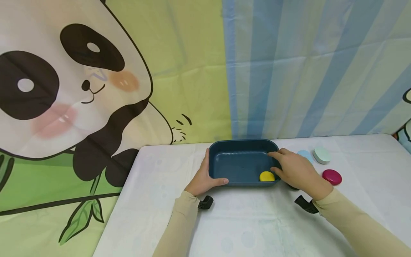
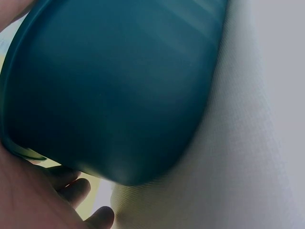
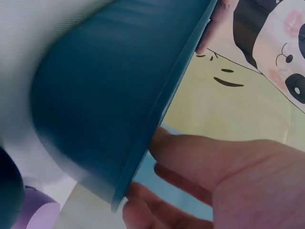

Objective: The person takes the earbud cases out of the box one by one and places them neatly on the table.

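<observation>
A dark blue rectangular tray [image 1: 239, 162] stands at the table's far edge, with a small yellow round piece [image 1: 267, 176] lying in its near right corner. At the tray's left end my left hand [image 1: 205, 178] grips it, thumb over the near rim and fingers along the outer wall. My right hand [image 1: 297, 169] reaches over the right end, fingers spread apart and fingertips past the rim. Seen from the right wrist, thumb and fingertips [image 3: 138, 210] are at the tray's rim with nothing visible between them. The yellow piece is hidden from both wrist views.
Right of the tray lie a mint-green piece [image 1: 321, 155], a light blue piece [image 1: 305, 155] and a crimson round piece [image 1: 332, 177]. A dark piece [image 1: 293, 187] is partly hidden under my right hand. A purple piece [image 3: 38, 207] shows in the right wrist view. A printed curtain [image 1: 192, 71] hangs behind.
</observation>
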The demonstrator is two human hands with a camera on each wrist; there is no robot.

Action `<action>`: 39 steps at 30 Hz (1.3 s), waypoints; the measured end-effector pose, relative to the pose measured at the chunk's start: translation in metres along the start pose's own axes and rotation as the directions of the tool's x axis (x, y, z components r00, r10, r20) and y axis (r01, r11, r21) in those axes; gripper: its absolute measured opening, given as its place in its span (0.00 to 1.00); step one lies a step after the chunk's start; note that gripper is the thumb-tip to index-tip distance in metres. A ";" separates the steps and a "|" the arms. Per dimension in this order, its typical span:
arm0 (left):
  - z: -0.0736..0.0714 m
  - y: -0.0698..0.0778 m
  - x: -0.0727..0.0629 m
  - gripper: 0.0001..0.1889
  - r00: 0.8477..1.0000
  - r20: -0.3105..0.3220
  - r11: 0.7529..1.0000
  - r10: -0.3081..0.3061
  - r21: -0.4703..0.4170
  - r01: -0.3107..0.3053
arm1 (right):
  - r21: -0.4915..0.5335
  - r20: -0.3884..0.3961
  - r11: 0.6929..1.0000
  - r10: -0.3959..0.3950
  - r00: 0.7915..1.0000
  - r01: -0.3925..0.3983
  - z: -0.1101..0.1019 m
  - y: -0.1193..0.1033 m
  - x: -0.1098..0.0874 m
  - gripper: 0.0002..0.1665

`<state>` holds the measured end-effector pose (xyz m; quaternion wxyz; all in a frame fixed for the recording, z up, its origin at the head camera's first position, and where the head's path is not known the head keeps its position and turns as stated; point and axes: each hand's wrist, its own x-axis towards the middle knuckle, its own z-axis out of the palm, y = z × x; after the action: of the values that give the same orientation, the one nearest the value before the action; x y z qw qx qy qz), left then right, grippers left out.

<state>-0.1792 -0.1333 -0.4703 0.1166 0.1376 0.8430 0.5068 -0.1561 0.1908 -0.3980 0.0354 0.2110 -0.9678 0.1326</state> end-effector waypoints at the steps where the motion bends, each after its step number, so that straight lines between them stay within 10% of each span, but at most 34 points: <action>1: 0.000 0.000 0.000 0.70 1.000 0.000 1.000 -0.001 0.001 0.001 | -0.003 0.017 1.000 -0.006 1.000 0.006 0.001 -0.001 0.002 0.30; 23: 0.001 -0.002 0.002 0.69 1.000 -0.004 1.000 -0.010 -0.002 0.010 | -0.004 0.311 0.989 -0.140 0.940 0.149 0.003 -0.005 0.034 0.21; 39: 0.000 0.000 0.001 0.71 1.000 0.000 1.000 -0.018 -0.005 0.018 | 0.075 0.260 0.963 -0.270 0.927 0.259 0.021 0.000 0.040 0.03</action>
<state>-0.1799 -0.1331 -0.4702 0.1213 0.1297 0.8428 0.5081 -0.1929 0.1689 -0.4136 -0.0822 0.3561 -0.9236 0.1158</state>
